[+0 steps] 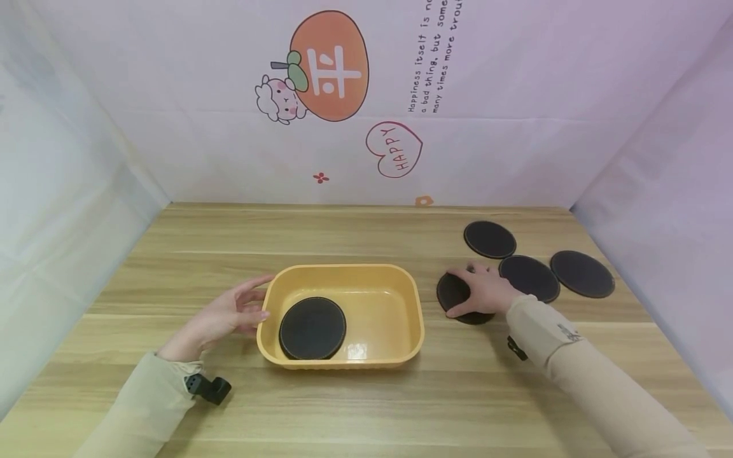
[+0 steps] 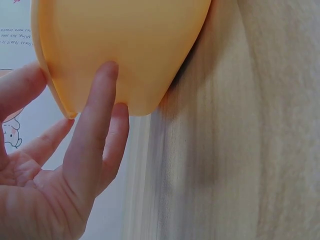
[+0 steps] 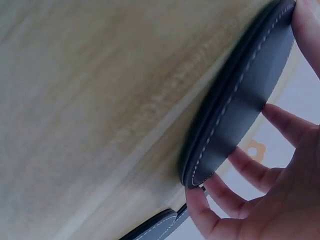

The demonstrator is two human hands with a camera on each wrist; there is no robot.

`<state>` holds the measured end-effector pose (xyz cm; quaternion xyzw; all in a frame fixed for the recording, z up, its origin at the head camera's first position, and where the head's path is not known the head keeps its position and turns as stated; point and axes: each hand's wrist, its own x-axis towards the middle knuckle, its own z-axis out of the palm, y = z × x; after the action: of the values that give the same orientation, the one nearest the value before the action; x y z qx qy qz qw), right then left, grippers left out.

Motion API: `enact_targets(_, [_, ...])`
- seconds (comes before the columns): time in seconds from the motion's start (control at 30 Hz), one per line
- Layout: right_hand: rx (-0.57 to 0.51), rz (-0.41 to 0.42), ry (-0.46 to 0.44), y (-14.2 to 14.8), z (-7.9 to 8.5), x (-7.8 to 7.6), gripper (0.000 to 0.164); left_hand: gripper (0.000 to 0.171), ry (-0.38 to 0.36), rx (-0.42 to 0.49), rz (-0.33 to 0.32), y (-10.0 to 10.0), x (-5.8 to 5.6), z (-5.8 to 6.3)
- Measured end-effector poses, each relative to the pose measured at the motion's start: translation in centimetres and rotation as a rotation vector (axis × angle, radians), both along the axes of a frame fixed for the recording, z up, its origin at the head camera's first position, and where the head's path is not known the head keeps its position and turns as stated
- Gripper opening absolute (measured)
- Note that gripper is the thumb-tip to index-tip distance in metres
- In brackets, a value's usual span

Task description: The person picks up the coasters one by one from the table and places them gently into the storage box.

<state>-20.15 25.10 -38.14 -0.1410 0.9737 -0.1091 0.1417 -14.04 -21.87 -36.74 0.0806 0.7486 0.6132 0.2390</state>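
Observation:
A yellow plastic basin (image 1: 366,312) stands on the table, a round black coaster (image 1: 312,328) lying flat in its left half. My left hand (image 1: 231,312) is at the basin's left end. Its thumb touches the rim, and its extended fingers (image 2: 92,125) lie along the outer wall (image 2: 145,45). To the right of the basin, my right hand (image 1: 483,289) spans another black coaster (image 1: 452,289) from above. The fingertips and thumb of that hand hold it by the edge; pale stitching shows round this coaster (image 3: 235,115) in the right wrist view.
Further black coasters lie beyond the right hand: one at the back (image 1: 489,239), one beside the wrist (image 1: 529,278) and one at the far right (image 1: 582,273). White printed cloth (image 1: 504,152) walls off the back and both sides of the wooden table (image 1: 366,413).

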Motion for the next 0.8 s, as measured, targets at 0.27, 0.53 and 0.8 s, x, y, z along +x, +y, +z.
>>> enact_targets(0.27, [-0.115, 0.026, -0.014, 1.2, 0.5, -0.1, 0.080, 0.079, 0.008, -0.001, 0.000, 0.0, 0.0, -0.1])
enact_targets(0.53, [-0.206, 0.023, -0.143, 2.7, 0.5, -0.6, 0.068, 0.079, 0.006, -0.010, -0.001, 0.0, 0.0, 0.1])
enact_targets(0.8, [-0.339, -0.004, -0.229, 4.9, 0.5, -0.4, 0.056, 0.079, 0.001, -0.004, 0.002, 0.0, 0.0, 0.1])
